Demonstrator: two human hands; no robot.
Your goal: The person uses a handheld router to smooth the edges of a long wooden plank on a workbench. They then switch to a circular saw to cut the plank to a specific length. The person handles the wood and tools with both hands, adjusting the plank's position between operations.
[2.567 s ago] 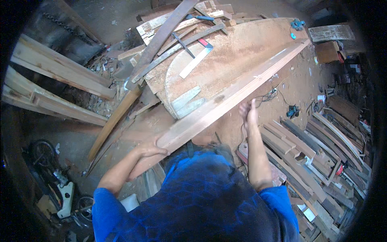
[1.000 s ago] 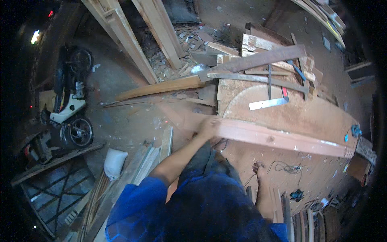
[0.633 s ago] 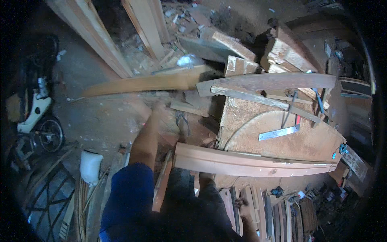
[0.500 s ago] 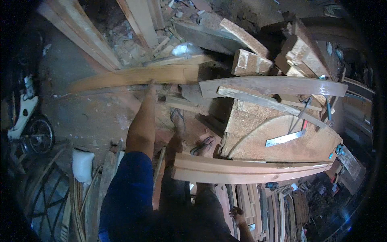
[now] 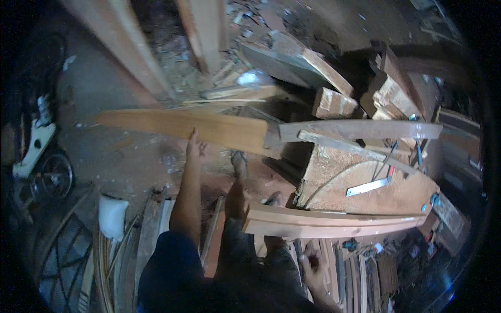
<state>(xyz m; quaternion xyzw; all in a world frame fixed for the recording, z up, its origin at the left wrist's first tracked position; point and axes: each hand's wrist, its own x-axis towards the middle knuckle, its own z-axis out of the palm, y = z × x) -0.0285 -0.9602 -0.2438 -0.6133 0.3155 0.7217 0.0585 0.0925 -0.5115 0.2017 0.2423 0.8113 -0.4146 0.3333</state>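
A broad, dust-strewn work surface point(image 5: 412, 195) marked with a curved line spreads well to the right of the person's left fingers in a cluttered woodworking space. Just at those fingertips lies a long tan plank point(image 5: 237, 133), gently curved and running out to either side of them; a pinkish beam point(image 5: 334, 224) sits lower and to their right, along the near edge of the work surface. The left hand point(image 5: 195, 148) meets the plank's near edge, fingertips over its upper face, though whether they are closed on it cannot be told. The right hand point(image 5: 313, 268), over stacked boards point(image 5: 360, 271), is loosely parted, with nothing visible in it. Well beyond the right fingers rests a metal square point(image 5: 368, 187). The plank looks stiff and fairly heavy, likely dry rather than slippery, with little about it that seems fragile; its length would suit two hands set apart on opposite edges, a single hold balancing best near the middle. Blur softens the plank's far left tip, its underside and any support are hidden, the left palm is obscured, and shadow dims the right fingertips.
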